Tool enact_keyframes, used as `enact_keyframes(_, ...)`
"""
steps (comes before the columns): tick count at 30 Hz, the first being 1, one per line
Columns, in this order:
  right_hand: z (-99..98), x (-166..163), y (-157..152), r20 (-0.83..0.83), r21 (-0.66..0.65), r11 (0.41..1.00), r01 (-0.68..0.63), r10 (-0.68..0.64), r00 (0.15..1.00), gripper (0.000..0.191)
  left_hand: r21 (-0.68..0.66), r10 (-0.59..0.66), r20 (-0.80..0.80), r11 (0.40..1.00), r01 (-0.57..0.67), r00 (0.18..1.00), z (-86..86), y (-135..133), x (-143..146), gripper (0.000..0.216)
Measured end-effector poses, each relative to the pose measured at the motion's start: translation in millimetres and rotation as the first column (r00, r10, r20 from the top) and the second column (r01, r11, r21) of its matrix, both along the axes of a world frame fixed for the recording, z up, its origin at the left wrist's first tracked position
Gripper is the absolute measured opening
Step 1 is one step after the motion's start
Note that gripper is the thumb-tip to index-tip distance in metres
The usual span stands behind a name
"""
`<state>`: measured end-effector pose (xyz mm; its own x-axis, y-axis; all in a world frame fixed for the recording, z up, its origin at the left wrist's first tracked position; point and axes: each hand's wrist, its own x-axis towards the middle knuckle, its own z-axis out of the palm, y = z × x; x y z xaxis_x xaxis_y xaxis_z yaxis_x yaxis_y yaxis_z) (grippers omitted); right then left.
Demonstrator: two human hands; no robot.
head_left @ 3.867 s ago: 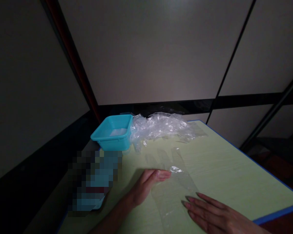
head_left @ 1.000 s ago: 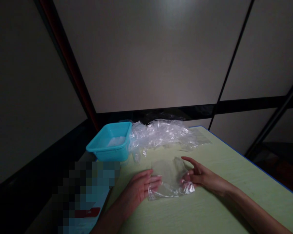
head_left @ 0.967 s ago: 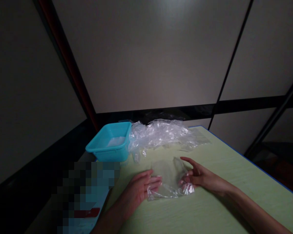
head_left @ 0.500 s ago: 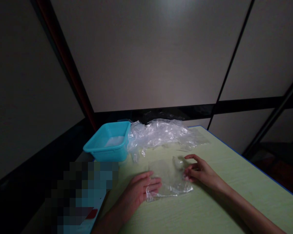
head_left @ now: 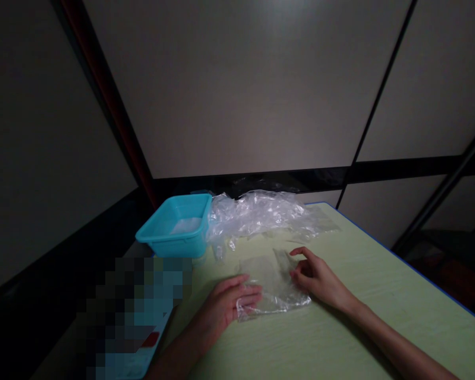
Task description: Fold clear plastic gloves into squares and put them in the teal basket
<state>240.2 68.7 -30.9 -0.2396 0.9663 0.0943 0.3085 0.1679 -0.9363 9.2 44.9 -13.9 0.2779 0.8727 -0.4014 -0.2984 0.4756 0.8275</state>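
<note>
"Where is the left hand?"

"Nearest. The left hand (head_left: 225, 303) lies with its fingers straight and loosely spread at the left edge of a clear, thin, folded plastic sheet or bag (head_left: 273, 287). I can't tell whether the lower fingertips are over or under the film."

"And the right?"

"The right hand (head_left: 319, 282) is at the opposite edge, fingers curled, index raised apart from the thumb. Whether it pinches any film, I can't tell."

"What's under the film?"

"A pale green tabletop with a blue edge (head_left: 380, 301). The film lies on it between the hands, creased along its near side."

"How would it handle?"

"Light and limp, I'd judge; slick, quick to crease, perhaps easy to tear. I'd take a folded corner between thumb and finger and keep the other palm flat on it."

"Farther off?"

"A turquoise rectangular plastic basin (head_left: 180, 248) at the left, something white (head_left: 186, 225) inside, and right beside it a crumpled heap of clear plastic film (head_left: 257, 214). Behind stand grey panels (head_left: 245, 95)."
</note>
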Motion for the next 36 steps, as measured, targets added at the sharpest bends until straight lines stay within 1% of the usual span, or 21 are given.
enact_keyframes(2, 0.4, 0, -1, 0.002, 0.026, 0.999, -0.021, 0.021, 1.000, 0.032, 0.011, -0.004, -0.003, 1.000, 0.004, 1.000, 0.4, 0, 0, 0.040)
enact_keyframes(3, 0.5, 0, -1, -0.011, 0.019, 0.999, -0.033, 0.033, 0.999, 0.032, 0.017, -0.003, 0.002, 1.000, 0.003, 1.000, 0.4, 0, 0, 0.039)
enact_keyframes(6, -0.3, 0, 1, -0.114, -0.087, 0.994, -0.059, 0.049, 0.992, 0.037, 0.017, 0.007, 0.010, 1.000, -0.007, 1.000, 0.5, 0, 1, 0.036)
enact_keyframes(8, -1.2, 1, 4, -0.195, -0.170, 0.983, -0.065, 0.031, 0.980, 0.044, 0.010, 0.012, 0.009, 1.000, -0.012, 1.000, 1.1, -1, 2, 0.035)
enact_keyframes(10, -2.1, 2, 6, -0.236, -0.212, 0.976, -0.047, -0.005, 0.972, 0.052, 0.001, 0.019, 0.004, 1.000, -0.019, 1.000, 1.6, -1, 2, 0.035)
enact_keyframes(13, -2.1, 5, 8, -0.245, -0.212, 0.977, 0.010, -0.063, 0.968, 0.062, 0.002, 0.022, 0.003, 1.000, -0.022, 1.000, 1.8, -1, 2, 0.038)
enact_keyframes(15, -1.0, 7, 8, -0.244, -0.212, 0.976, 0.037, -0.090, 0.966, 0.064, 0.010, 0.021, 0.000, 1.000, -0.021, 1.000, 2.2, -2, 1, 0.041)
enact_keyframes(18, 2.2, 12, 6, -0.237, -0.257, 0.965, 0.059, -0.122, 0.964, 0.064, 0.038, 0.011, -0.025, 0.999, -0.010, 1.000, 4.9, -4, -2, 0.047)
enact_keyframes(20, 5.4, 15, 3, -0.220, -0.283, 0.957, 0.059, -0.124, 0.968, 0.064, 0.092, 0.034, -0.087, 0.995, -0.026, 0.996, 7.4, -5, -5, 0.050)
enact_keyframes(23, 10.2, 19, -1, -0.174, -0.278, 0.959, 0.047, -0.099, 0.980, 0.065, 0.204, 0.100, -0.246, 0.978, -0.049, 0.964, 7.9, -6, -9, 0.055)
enact_keyframes(26, 12.4, 22, -4, -0.138, -0.252, 0.967, 0.039, -0.076, 0.988, 0.066, 0.296, 0.119, -0.413, 0.955, 0.009, 0.903, 3.0, -5, -9, 0.056)
enact_keyframes(28, 11.8, 23, -6, -0.139, -0.227, 0.974, 0.011, -0.044, 0.989, 0.068, 0.348, 0.141, -0.483, 0.936, 0.042, 0.864, -1.4, -5, -7, 0.058)
enact_keyframes(30, 10.4, 22, -7, -0.171, -0.204, 0.978, -0.036, 0.001, 0.985, 0.072, 0.386, 0.158, -0.507, 0.921, 0.059, 0.847, -4.7, -6, -6, 0.063)
enact_keyframes(33, 7.7, 18, -8, -0.215, -0.189, 0.977, -0.097, 0.055, 0.975, 0.076, 0.408, 0.157, -0.523, 0.909, 0.084, 0.838, -6.8, -9, -3, 0.068)
enact_keyframes(36, 3.2, 17, -8, -0.204, -0.172, 0.978, -0.115, 0.078, 0.976, 0.074, 0.416, 0.156, -0.550, 0.903, 0.107, 0.820, -7.2, -11, -3, 0.070)
